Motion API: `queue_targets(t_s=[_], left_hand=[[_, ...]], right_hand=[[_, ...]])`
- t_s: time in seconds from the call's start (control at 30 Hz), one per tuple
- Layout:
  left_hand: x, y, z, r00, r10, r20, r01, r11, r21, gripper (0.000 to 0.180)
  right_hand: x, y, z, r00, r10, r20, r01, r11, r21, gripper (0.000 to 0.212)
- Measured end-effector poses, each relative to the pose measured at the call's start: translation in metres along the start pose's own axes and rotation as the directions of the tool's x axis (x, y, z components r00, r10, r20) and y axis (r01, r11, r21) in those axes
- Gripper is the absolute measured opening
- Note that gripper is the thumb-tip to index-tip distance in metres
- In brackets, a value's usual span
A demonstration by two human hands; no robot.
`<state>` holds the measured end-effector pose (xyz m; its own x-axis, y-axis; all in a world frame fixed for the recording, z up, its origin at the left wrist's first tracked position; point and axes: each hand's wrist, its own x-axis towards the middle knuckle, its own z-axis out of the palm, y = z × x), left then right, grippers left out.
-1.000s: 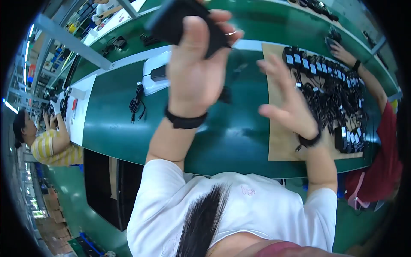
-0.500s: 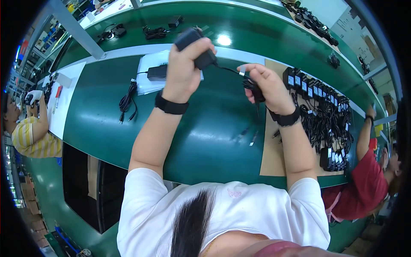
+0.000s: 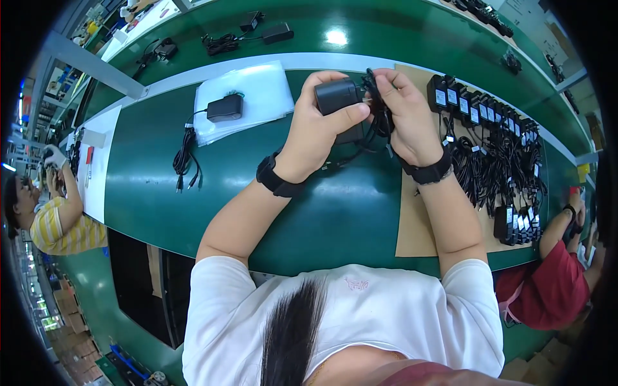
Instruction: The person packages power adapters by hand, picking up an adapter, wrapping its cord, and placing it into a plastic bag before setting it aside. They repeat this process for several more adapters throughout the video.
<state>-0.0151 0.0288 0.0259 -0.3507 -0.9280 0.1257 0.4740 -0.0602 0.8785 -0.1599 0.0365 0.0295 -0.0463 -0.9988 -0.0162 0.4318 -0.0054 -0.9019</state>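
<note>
While the left hand point(image 3: 310, 128) wraps its fingers closely round a black adapter point(image 3: 336, 95) above the green table point(image 3: 145, 170), the right hand point(image 3: 412, 122), just beside it, has a looped black cable point(image 3: 382, 119) pinched between thumb and fingers. Over to the left, another adapter point(image 3: 225, 108) lies on clear plastic sleeves point(image 3: 267, 83); to the right, rows of adapters point(image 3: 465, 105) and tangled leads point(image 3: 479, 168) sit on a brown sheet point(image 3: 415, 222).

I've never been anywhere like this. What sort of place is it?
Probably a factory workshop handling power adapters: rows of black adapters lie on a brown sheet, the left hand holds another black adapter, and a co-worker in yellow stripes handles something at the left.
</note>
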Motion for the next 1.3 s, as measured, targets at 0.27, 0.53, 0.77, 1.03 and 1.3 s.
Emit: queue_targets(t_s=[0.27,0.53,0.77,1.03,1.3], left_hand=[[-0.002,-0.026,-0.007,0.961,0.260,-0.093,-0.221,0.926,0.305,0.049],[-0.006,-0.008,-0.010,0.974,0.222,-0.050,-0.174,0.869,0.463,0.053],[0.004,0.020,-0.026,0.595,0.796,0.111,-0.587,0.336,0.737,0.051],[-0.020,0.006,0.001,0.589,0.684,0.430,-0.807,0.481,0.341,0.053],[-0.027,0.000,0.009,0.946,0.319,-0.050,-0.280,0.889,0.363,0.050]], right_hand=[[-0.008,0.022,-0.001,0.987,-0.009,0.163,0.049,0.969,-0.243,0.030],[-0.015,0.022,0.004,0.974,0.003,0.225,0.058,0.962,-0.267,0.041],[-0.006,-0.001,-0.012,0.966,0.180,0.187,-0.094,0.913,-0.397,0.038],[-0.012,0.019,0.000,0.832,0.357,0.424,-0.479,0.848,0.226,0.032],[-0.017,0.004,0.005,0.925,0.288,0.248,-0.346,0.909,0.233,0.019]])
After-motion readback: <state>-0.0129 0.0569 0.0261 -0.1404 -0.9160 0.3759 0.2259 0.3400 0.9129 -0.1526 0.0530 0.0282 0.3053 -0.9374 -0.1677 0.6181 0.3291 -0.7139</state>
